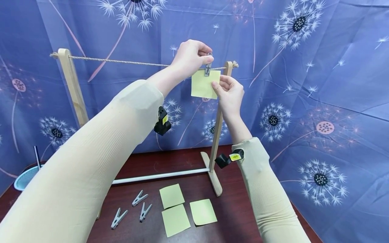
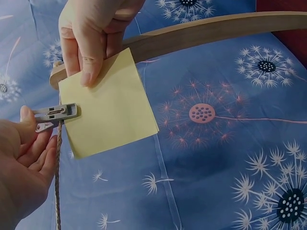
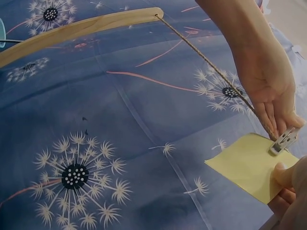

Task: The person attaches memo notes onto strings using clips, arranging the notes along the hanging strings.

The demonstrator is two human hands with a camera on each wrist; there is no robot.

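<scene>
A yellow sticky note (image 1: 201, 86) hangs at the rope (image 1: 121, 61) near its right end, with a grey clothespin (image 1: 208, 69) over its top edge. My left hand (image 1: 191, 59) pinches the clothespin's handles between thumb and fingers from above. With thumb in front and fingers behind, my right hand (image 1: 230, 92) holds the note by its right side. The left wrist view shows the clothespin (image 2: 62, 112) overlapping both rope and note. In the right wrist view the note (image 3: 252, 165) is partly covered by the right thumb.
On the dark red table (image 1: 234, 219) lie several yellow notes (image 1: 175, 221) and several loose clothespins (image 1: 118, 218). Wooden posts (image 1: 73, 84) carry the rope, joined below by a white bar (image 1: 161, 176). A light blue mesh item (image 1: 27, 177) sits at the left. Dandelion-print fabric (image 1: 273, 67) hangs behind.
</scene>
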